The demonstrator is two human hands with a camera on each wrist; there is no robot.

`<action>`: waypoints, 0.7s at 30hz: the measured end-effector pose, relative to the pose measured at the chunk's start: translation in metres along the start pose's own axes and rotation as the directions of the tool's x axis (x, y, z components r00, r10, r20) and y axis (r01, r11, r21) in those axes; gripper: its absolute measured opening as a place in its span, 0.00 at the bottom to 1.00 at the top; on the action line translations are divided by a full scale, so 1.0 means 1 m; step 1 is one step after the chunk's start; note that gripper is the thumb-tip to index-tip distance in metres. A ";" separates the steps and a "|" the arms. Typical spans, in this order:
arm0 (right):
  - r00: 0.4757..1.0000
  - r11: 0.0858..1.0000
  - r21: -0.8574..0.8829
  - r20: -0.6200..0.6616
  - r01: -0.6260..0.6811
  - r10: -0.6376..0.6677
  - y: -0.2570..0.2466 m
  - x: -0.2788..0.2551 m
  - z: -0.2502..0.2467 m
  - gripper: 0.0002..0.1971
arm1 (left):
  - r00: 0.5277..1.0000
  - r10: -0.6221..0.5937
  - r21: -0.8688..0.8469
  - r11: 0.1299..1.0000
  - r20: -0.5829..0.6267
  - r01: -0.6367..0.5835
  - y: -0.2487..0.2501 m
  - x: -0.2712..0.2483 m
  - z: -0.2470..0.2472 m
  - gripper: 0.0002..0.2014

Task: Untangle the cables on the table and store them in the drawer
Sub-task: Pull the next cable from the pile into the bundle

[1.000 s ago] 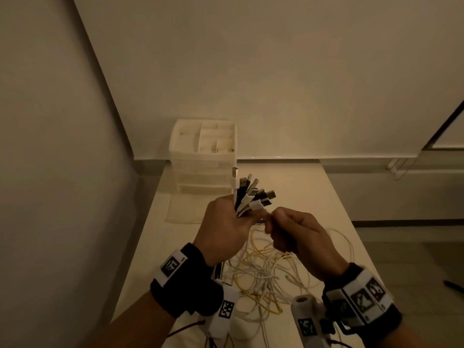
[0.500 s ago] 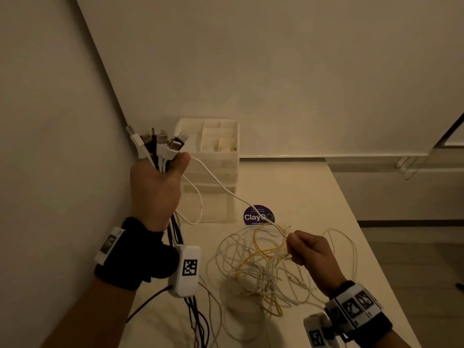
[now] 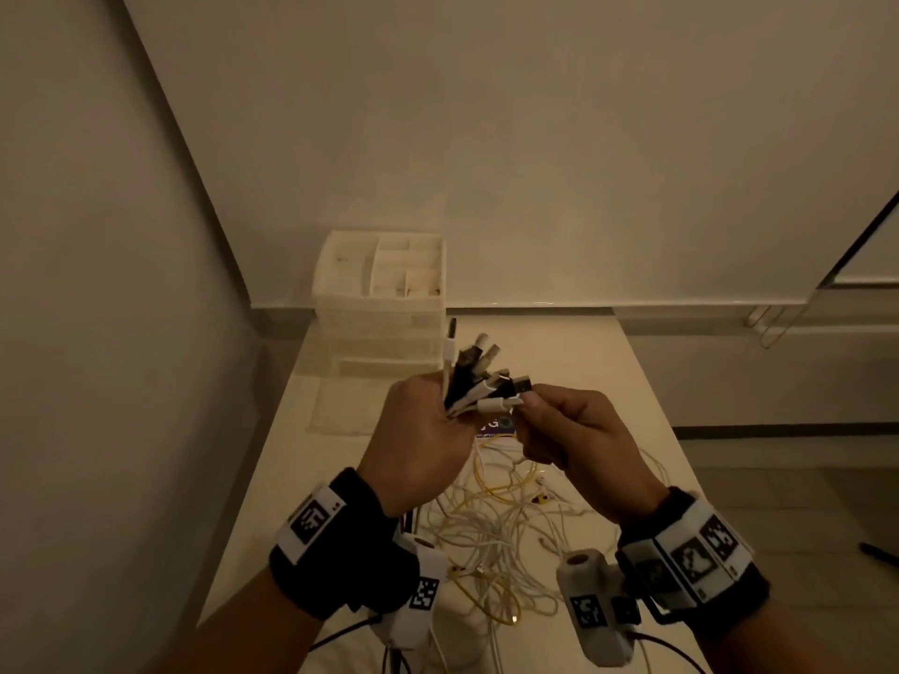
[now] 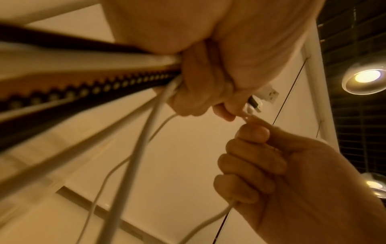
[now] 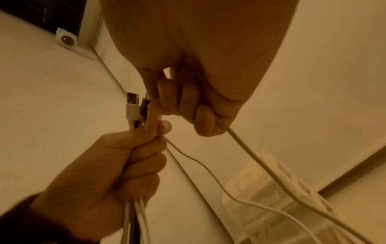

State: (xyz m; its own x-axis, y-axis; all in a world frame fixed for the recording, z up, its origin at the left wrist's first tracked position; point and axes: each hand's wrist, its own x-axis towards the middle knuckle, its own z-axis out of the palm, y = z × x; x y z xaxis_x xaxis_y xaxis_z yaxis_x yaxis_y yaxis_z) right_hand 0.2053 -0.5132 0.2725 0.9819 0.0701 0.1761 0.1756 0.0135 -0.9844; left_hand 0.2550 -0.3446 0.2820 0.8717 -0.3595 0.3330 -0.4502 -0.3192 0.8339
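Note:
My left hand (image 3: 423, 430) grips a bundle of cable ends (image 3: 479, 377), white and black plugs fanned out above the fist; their cords hang down below the wrist. My right hand (image 3: 574, 430) is right beside it. It pinches a white plug (image 3: 498, 406) at the bundle's edge, and its cord runs through the curled fingers (image 5: 188, 105). In the left wrist view the right hand's fingertips (image 4: 252, 132) meet the left fist (image 4: 204, 85). A tangle of white and yellow cables (image 3: 501, 527) lies on the table beneath both hands. The drawer unit (image 3: 384, 308) stands at the table's back left.
The white table (image 3: 584, 362) runs along a wall on the left, and its right edge drops to the floor. A translucent pulled-out drawer (image 3: 335, 406) lies in front of the unit. A purple sticker (image 3: 496, 425) peeks out between my hands.
The left hand has come down from the upper left to the centre with its bundle. The right hand has risen from the tangle and brought a white cable's end up to the bundle.

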 end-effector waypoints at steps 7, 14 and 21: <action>1.000 1.000 0.000 -0.004 -0.011 0.011 0.034 -0.003 -0.006 0.17 | 0.977 0.084 -0.014 0.996 -0.196 -0.089 0.010 0.010 -0.010 0.15; 0.969 0.980 -0.099 -0.194 -0.172 0.151 0.102 -0.009 -0.022 0.20 | 0.838 -0.017 -0.140 0.988 -0.546 -0.070 0.005 0.019 -0.059 0.07; 0.959 0.970 -0.099 -0.202 -0.221 0.198 0.114 -0.028 -0.021 0.20 | 0.889 -0.064 -0.255 0.965 -0.454 -0.061 0.006 0.007 -0.094 0.13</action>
State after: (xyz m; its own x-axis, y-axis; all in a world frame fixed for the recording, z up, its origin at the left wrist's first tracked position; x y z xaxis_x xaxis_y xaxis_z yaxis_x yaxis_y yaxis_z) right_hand 0.1998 -0.5347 0.1555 0.9910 -0.1313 -0.0263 -0.0398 -0.1007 -0.9941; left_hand 0.2767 -0.2668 0.3309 0.8913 0.0985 0.4426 -0.4384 -0.0622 0.8966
